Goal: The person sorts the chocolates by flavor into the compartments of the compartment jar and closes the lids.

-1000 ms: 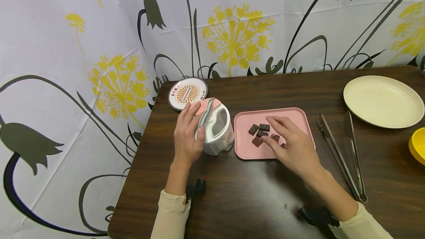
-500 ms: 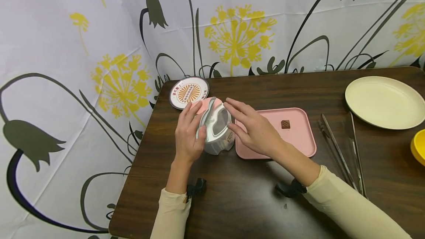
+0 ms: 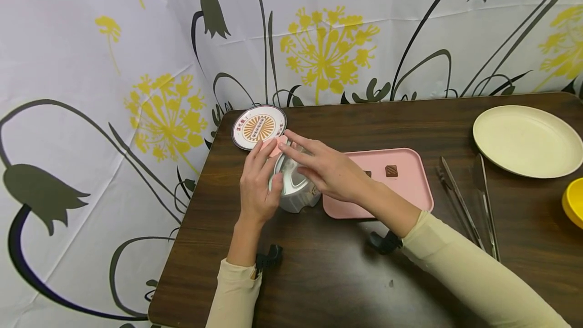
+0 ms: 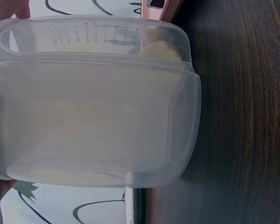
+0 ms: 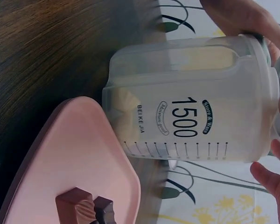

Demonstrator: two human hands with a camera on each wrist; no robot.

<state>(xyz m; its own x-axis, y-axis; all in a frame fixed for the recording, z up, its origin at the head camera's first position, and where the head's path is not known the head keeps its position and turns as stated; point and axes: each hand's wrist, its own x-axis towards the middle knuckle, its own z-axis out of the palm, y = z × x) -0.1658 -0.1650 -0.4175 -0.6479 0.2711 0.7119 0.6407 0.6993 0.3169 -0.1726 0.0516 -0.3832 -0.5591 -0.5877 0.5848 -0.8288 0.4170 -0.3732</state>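
The left hand [image 3: 259, 186] grips the jar [image 3: 298, 201], just beside the tray [image 3: 405, 199]; the right hand [image 3: 330, 171] half hides its lid [image 3: 288, 168], pinching or not, I cannot tell. Labels read "1500", "BEI KE JIA". The frame crops a bowl [image 3: 575, 201]; table [image 3: 319, 272] stretches nearer the person.

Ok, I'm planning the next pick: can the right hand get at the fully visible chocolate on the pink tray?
Probably yes. The right hand is at the container, but in the head view that chocolate lies close by, uncovered; drawing back should suffice.
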